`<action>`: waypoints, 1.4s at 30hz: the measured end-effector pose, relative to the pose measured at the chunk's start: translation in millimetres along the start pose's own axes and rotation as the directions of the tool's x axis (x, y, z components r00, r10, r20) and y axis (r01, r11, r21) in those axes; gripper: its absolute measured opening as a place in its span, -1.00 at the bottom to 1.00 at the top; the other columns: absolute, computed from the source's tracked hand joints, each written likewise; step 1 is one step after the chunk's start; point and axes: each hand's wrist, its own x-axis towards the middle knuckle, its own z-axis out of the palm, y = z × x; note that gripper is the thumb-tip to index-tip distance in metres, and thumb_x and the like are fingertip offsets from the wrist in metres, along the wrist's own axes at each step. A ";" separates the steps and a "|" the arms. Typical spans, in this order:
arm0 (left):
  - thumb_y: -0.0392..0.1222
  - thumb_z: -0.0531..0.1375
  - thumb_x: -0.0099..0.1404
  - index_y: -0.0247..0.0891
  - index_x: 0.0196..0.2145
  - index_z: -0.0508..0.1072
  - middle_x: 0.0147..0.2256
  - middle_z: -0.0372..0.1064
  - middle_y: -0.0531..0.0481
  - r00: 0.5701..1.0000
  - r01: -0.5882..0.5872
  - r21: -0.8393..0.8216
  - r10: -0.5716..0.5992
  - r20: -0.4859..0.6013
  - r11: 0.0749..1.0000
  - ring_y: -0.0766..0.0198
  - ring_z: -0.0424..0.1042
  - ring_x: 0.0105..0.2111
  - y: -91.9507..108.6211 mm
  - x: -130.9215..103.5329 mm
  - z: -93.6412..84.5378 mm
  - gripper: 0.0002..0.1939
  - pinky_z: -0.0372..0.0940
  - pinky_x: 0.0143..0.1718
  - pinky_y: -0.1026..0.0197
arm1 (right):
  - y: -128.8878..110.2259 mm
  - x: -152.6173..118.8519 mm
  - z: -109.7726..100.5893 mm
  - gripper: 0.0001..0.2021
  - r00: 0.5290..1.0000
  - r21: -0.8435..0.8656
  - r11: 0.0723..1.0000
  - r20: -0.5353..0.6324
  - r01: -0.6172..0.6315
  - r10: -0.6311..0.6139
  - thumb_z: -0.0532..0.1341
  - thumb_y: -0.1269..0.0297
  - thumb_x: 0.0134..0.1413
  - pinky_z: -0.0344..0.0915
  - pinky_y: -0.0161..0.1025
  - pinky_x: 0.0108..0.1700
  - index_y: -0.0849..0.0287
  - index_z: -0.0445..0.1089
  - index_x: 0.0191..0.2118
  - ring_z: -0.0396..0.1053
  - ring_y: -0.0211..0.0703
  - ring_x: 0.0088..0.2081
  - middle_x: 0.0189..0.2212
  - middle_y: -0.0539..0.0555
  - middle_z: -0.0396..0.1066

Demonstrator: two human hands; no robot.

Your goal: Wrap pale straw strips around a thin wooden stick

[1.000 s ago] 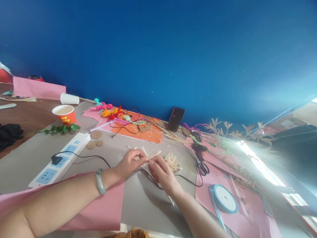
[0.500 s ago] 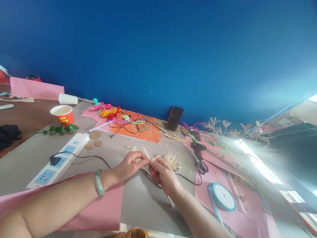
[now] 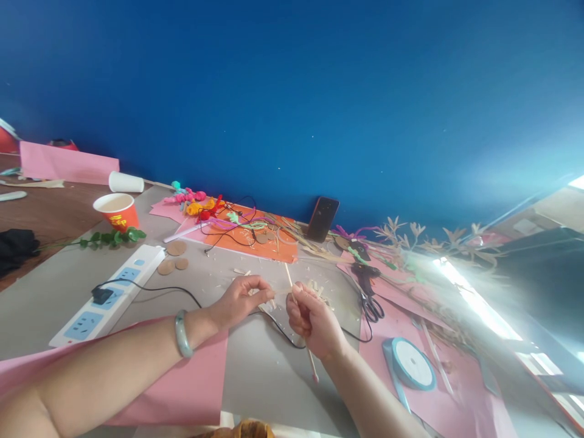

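My right hand (image 3: 314, 319) is closed round a thin pale stick (image 3: 311, 363). The stick's upper end points at the wall, and its lower end with a pinkish tip sticks out below the fist. My left hand (image 3: 241, 299), with a jade-coloured bangle (image 3: 183, 334) on its wrist, pinches thumb and fingers together a short way to the left. What lies in that pinch, if anything, is too small to make out. Behind the right hand, partly hidden by it, is a pile of short pale strips (image 3: 323, 290). A few more strips lie behind the left fingers.
A white power strip (image 3: 109, 298) with a black cable lies left; near it are wooden discs (image 3: 176, 247) and a red paper cup (image 3: 119, 213). A phone (image 3: 322, 219) leans on the wall. Right are scissors (image 3: 373, 308), a glue gun (image 3: 365, 277) and a ribbon roll (image 3: 413, 363).
My hands were together at the fingertips and are now apart. The right hand has moved right with the stick, now more upright; the left hand has hardly moved.
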 end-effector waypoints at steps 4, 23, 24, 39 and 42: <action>-0.06 0.21 0.19 -0.30 -0.49 0.41 -0.51 0.32 0.06 1.000 -0.005 -0.010 0.005 -0.002 1.000 0.34 0.27 -0.43 -5.3 2.1 -2.0 -0.75 0.16 -0.32 0.29 | -9.7 -2.7 -4.3 -0.66 1.000 0.050 0.998 -0.008 0.024 -0.023 0.31 0.15 -0.07 -0.33 -0.46 -0.72 0.15 0.10 -0.51 -0.25 -0.51 -0.74 -0.72 -0.16 0.12; -0.02 0.22 0.18 -0.33 -0.49 0.49 -0.51 0.41 0.01 0.999 -0.030 0.118 0.034 -0.034 0.993 0.31 0.34 -0.43 -12.9 4.0 -1.3 -0.71 0.21 -0.34 0.28 | 17.5 -3.4 14.8 -0.61 0.996 -0.316 0.948 -0.062 0.047 -0.070 0.25 -0.06 -0.02 -0.27 -0.44 -0.68 0.15 0.16 -0.44 -0.18 -0.46 -0.69 -0.69 -0.17 0.06; -0.02 0.22 0.18 -0.33 -0.50 0.49 -0.51 0.42 0.00 0.999 -0.029 0.115 0.034 -0.034 0.993 0.30 0.34 -0.42 -12.4 3.7 -0.9 -0.71 0.21 -0.33 0.28 | 17.6 -3.5 15.0 -0.61 0.995 -0.313 0.949 -0.065 0.046 -0.070 0.25 -0.06 -0.02 -0.27 -0.44 -0.68 0.15 0.16 -0.44 -0.19 -0.46 -0.69 -0.69 -0.17 0.06; -0.07 0.24 0.17 -0.33 -0.45 0.47 -0.46 0.40 0.00 1.000 0.003 0.066 -0.002 -0.016 0.998 0.31 0.32 -0.39 -6.4 1.3 0.9 -0.77 0.18 -0.34 0.29 | 16.5 -0.5 10.7 -0.59 0.998 -0.230 0.972 -0.043 -0.054 0.045 0.26 -0.05 -0.03 -0.32 -0.43 -0.71 0.15 0.11 -0.50 -0.21 -0.48 -0.73 -0.72 -0.17 0.10; -0.05 0.23 0.18 -0.33 -0.44 0.46 -0.46 0.38 0.02 1.000 0.000 0.076 -0.001 0.008 0.997 0.33 0.30 -0.40 -5.3 2.2 -0.2 -0.75 0.17 -0.35 0.30 | 14.7 1.0 8.1 -0.60 0.994 -0.138 0.985 -0.009 -0.107 0.107 0.29 -0.01 -0.06 -0.35 -0.44 -0.71 0.15 0.10 -0.51 -0.26 -0.49 -0.73 -0.73 -0.18 0.09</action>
